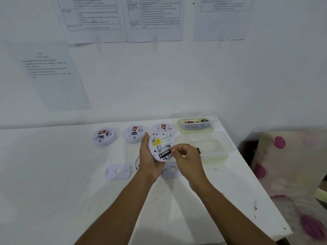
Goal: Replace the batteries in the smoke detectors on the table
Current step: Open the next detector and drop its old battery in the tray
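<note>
A round white detector (160, 145) is held up above the middle of the table (70, 174), tilted with its back towards the camera. The back shows a yellow label and an open compartment with a black battery (165, 154) lying in it. The left hand (150, 160) grips the detector from the left and below, thumb on the upper left rim and fingers curled behind it. The right hand (185, 156) comes in from the right with fingers curled, the thumb and forefinger tips pinched at the battery's right end. Beyond the hands, three other detectors (104, 137) stand in a row near the wall, each with a red and white tag on top; the right one is partly hidden behind the held detector. On the table below the hands lie flat white plates (118, 171), one to the left, one partly covered by the right wrist, and a third mostly hidden by the left hand. To the right, near the table's far corner, a clear box (196, 127) holds many batteries. A clear tub (214, 147) sits just in front of it, with a small dark and gold item at its left edge that is too blurred to name. Printed sheets (95, 18) hang on the white wall behind. A cloth (283, 156) with pink dots lies to the right of the table.
</note>
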Demonstrator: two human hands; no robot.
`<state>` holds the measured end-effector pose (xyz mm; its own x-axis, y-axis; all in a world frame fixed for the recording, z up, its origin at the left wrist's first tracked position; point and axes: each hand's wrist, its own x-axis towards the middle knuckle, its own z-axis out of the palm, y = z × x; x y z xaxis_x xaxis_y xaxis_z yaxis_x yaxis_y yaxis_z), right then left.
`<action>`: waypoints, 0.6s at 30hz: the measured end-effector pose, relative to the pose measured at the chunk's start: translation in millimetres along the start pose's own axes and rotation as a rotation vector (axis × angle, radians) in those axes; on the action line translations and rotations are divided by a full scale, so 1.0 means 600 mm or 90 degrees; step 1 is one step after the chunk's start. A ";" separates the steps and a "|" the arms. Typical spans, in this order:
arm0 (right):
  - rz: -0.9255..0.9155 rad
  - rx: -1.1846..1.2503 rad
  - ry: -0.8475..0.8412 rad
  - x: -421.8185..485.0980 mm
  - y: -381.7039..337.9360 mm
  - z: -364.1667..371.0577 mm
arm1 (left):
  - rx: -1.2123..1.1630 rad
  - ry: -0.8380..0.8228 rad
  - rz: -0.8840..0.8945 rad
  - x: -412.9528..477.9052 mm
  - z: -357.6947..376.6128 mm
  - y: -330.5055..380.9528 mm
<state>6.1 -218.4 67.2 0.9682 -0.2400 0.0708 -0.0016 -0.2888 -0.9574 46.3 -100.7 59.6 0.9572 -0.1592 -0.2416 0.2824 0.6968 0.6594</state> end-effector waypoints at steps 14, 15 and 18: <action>-0.056 0.056 0.029 0.044 -0.032 -0.056 | -0.037 -0.032 0.000 0.002 0.005 0.002; -0.044 0.032 0.042 0.066 -0.031 -0.081 | -0.049 -0.033 0.000 0.005 0.003 0.006; -0.027 -0.201 0.025 0.133 -0.014 -0.159 | -0.065 -0.037 -0.001 0.014 -0.001 0.014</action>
<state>59.5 -323.9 107.5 0.9589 -0.2547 0.1253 -0.0447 -0.5712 -0.8196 56.6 -96.1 62.6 0.9596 -0.1991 -0.1986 0.2789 0.7639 0.5819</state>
